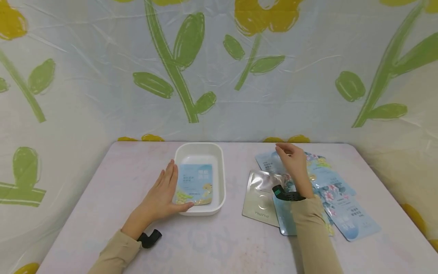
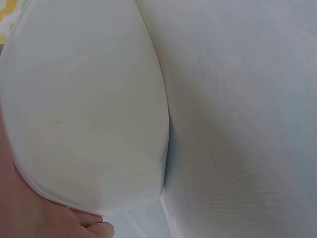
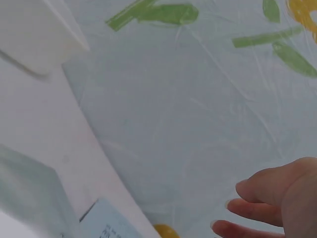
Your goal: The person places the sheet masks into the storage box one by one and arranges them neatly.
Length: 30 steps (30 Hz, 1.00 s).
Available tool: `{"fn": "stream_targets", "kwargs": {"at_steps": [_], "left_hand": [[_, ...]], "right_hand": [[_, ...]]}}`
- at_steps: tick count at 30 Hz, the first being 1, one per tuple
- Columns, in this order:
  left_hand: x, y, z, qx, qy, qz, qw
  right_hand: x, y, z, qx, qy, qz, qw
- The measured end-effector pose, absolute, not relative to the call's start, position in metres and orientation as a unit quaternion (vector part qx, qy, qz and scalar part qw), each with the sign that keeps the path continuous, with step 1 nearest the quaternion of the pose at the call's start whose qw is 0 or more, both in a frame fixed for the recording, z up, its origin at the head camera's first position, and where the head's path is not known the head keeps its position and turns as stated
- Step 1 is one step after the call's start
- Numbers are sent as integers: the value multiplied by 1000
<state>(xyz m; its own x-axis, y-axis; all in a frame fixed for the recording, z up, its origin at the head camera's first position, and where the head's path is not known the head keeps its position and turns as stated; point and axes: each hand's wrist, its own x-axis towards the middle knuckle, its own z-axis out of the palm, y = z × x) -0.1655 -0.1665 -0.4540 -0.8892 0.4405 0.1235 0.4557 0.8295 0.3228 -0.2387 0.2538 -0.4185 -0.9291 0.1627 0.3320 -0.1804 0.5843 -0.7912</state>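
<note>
A white tray [image 1: 222, 179] stands left of centre, with a light blue sheet-mask packet [image 1: 195, 184] lying flat inside. My left hand [image 1: 155, 198] rests along the tray's left side, fingers straight and thumb at its near edge. In the left wrist view the tray wall [image 2: 89, 109] fills the left half beside that hand [image 2: 44, 218]. Over the back of a spread of mask packets, my right hand [image 1: 295, 161] is raised with fingers loosely bent; its fingertips hold nothing in the right wrist view. Below it lie a blue packet [image 1: 268, 161] and a silvery-beige packet [image 1: 254, 201].
More blue packets overlap on the right, including a floral one [image 1: 352, 219] at the outer end and another [image 1: 285, 219] partly under my right sleeve. Behind the white table [image 1: 212, 243] hangs a flower-printed curtain [image 1: 280, 99]. Each wrist wears a black device.
</note>
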Motion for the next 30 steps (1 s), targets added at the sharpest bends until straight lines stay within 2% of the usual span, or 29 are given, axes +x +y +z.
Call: {"fn": "stream_targets", "kwargs": {"at_steps": [7, 15, 30], "left_hand": [[-165, -167, -453, -231, -957, -175, 16], [-165, -167, -453, -229, -958, -173, 7], [-164, -166, -452, -237, -955, -175, 26]], "right_hand": [[-243, 272, -443, -41, -900, 402, 163], [-244, 282, -461, -97, -925, 360, 68], [-248, 281, -471, -108, -936, 329, 62]]}}
